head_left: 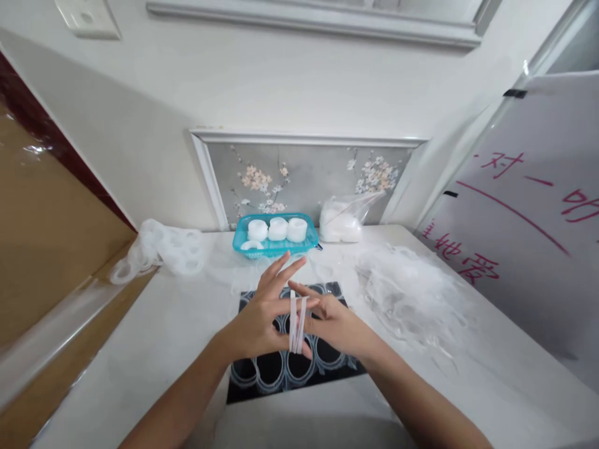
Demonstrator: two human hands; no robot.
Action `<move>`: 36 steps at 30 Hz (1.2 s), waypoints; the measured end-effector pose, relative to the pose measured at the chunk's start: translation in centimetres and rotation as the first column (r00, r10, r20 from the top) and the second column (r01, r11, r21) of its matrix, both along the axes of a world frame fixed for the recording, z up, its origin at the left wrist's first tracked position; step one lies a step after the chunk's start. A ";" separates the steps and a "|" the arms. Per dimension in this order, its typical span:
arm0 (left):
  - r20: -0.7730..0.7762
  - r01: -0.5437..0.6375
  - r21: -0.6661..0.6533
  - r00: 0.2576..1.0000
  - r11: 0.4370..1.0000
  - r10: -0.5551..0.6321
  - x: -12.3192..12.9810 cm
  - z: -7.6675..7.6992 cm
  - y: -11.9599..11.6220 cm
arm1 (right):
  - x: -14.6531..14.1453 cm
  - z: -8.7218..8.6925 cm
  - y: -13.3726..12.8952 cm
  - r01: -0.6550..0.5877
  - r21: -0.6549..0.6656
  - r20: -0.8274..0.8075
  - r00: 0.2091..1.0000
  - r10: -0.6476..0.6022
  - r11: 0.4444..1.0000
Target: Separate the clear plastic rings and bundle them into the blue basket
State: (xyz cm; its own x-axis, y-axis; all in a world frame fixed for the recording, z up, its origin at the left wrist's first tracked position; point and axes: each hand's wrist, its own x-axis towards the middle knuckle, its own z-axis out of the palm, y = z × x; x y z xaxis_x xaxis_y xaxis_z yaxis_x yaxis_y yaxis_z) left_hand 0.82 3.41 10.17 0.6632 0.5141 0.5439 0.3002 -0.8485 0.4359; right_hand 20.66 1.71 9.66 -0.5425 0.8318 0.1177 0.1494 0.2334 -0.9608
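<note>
A thin white band (294, 324) is looped in several turns around the index finger and thumb of my left hand (266, 318), which holds it stretched upright. The other fingers of that hand are spread. My right hand (334, 321) touches the band from the right, its fingers bent against the strands; its fingertips are partly hidden behind them. Below both hands lies a black mat (243, 390) with pale circle patterns. Just beyond them stands a turquoise basket (238, 240) with white rolls (297, 229) and a white ring (253, 246) in it.
A clear bag of white material (341, 221) stands right of the basket. Loose translucent rings (412, 287) are heaped on the white table (140, 349) at the right. More white rings (168, 246) lie at the back left. A whiteboard with red writing (528, 206) leans at the right.
</note>
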 end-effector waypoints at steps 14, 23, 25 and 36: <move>0.320 -0.062 -0.732 0.848 0.678 0.423 0.8 -5.3 2.7 | -2.3 -4.6 2.9 0.084 -0.011 0.013 0.996 -0.084 0.996; -0.356 -0.647 -0.229 0.751 0.727 0.556 -4.1 -2.2 11.8 | 1.3 -7.2 2.5 0.266 -0.229 -0.054 0.957 -0.285 0.936; -0.464 -0.708 -0.141 0.664 0.691 0.586 -6.1 -0.7 16.1 | 1.8 -8.3 1.9 0.282 -0.266 -0.054 0.950 -0.307 0.922; -0.849 -0.732 0.067 0.315 0.678 0.424 -7.6 -1.7 24.2 | 2.5 -10.2 0.7 0.344 -0.087 0.126 0.935 -0.332 0.935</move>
State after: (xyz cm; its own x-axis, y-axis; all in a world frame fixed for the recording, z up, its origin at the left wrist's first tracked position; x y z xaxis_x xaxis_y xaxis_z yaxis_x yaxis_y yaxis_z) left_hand -6.82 27.57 8.45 0.1609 0.9564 -0.2438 0.9790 -0.1861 -0.0837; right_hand 23.16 2.43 -0.50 -0.2311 0.9726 -0.0249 0.3056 0.0482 -0.9509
